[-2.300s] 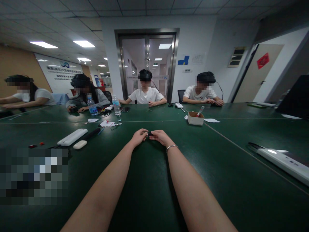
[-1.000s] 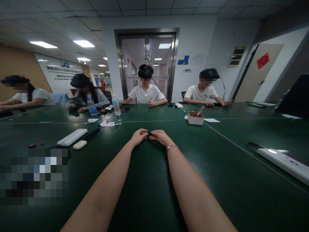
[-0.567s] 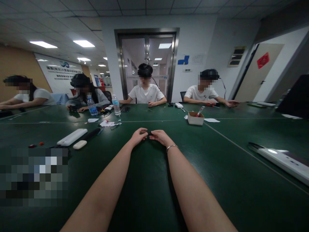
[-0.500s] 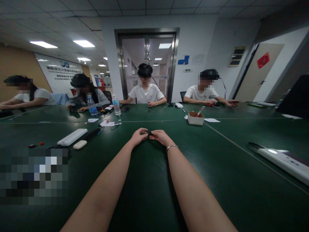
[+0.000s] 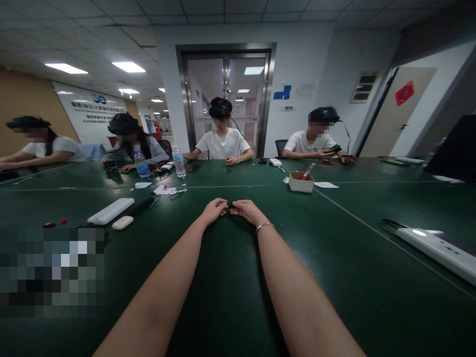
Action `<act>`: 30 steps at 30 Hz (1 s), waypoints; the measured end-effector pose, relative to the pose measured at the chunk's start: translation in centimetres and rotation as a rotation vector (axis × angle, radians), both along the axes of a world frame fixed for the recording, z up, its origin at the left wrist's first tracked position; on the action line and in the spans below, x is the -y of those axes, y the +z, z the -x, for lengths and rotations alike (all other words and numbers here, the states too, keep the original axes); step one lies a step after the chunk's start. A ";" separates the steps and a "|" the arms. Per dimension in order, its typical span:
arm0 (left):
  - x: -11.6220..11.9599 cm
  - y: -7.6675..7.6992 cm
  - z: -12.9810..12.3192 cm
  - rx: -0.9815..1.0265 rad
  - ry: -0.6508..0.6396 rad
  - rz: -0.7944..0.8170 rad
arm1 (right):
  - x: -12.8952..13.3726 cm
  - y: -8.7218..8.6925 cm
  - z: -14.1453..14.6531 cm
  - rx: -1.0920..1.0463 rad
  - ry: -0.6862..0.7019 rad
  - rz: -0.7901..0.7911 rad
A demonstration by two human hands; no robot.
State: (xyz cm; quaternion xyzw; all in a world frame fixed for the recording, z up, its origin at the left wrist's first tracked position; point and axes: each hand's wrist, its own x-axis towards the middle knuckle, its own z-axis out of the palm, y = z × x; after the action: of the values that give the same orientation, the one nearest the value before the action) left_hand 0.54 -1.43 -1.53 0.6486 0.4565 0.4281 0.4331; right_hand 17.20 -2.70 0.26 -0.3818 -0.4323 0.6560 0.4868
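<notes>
Just past the middle of the green table [image 5: 226,297], my two hands meet almost fingertip to fingertip. My right hand [image 5: 247,210], with a silver bracelet [image 5: 264,227] at the wrist, pinches a small black object [image 5: 231,205]; its kind is too small to tell. My left hand [image 5: 214,211] has its fingers drawn together at the object's left side, where a tiny silvery bit shows. Whether that bit belongs to the black object, I cannot tell.
To the left lie a long white device [image 5: 110,211], a white rounded case [image 5: 122,222] and small red pieces. Water bottles [image 5: 179,161], papers and a small open box [image 5: 301,182] stand farther back. Several people in headsets sit opposite. A white device [image 5: 439,245] lies right.
My left fingers have closed in toward the black object, and a silvery bit now shows between the hands. The person at the right has raised a phone-like thing.
</notes>
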 end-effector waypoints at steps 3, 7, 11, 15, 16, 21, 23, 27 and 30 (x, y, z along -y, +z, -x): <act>0.3 0.0 0.2 -0.006 -0.008 -0.055 | 0.0 -0.1 0.0 -0.010 0.001 0.002; 0.7 0.3 0.2 0.004 -0.009 -0.086 | -0.1 -0.1 0.0 -0.010 0.001 0.002; 0.8 0.6 0.0 0.039 -0.008 -0.029 | 0.0 -0.1 0.0 -0.009 0.007 -0.008; 0.4 0.4 -0.2 0.056 -0.015 0.000 | 0.1 0.0 0.0 -0.011 0.016 -0.011; 0.3 0.4 -0.2 0.049 -0.014 0.001 | 0.1 0.0 0.0 -0.010 0.017 -0.011; 0.6 0.4 -0.1 -0.012 -0.003 -0.028 | 0.1 0.1 0.0 -0.001 0.009 -0.008; 0.8 0.6 0.0 -0.025 -0.003 -0.064 | 0.2 0.1 0.0 -0.002 0.005 -0.008; 1.0 0.6 0.2 -0.031 -0.007 -0.083 | 0.2 0.1 0.0 -0.007 0.003 -0.001; 0.9 0.6 0.1 -0.006 -0.011 -0.058 | 0.1 0.1 0.0 -0.011 0.002 -0.004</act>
State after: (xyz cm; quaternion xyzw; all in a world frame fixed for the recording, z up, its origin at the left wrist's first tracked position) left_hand 0.43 -2.29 -0.98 0.6647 0.4416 0.4368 0.4153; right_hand 17.24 -2.82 0.32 -0.3769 -0.4314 0.6578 0.4891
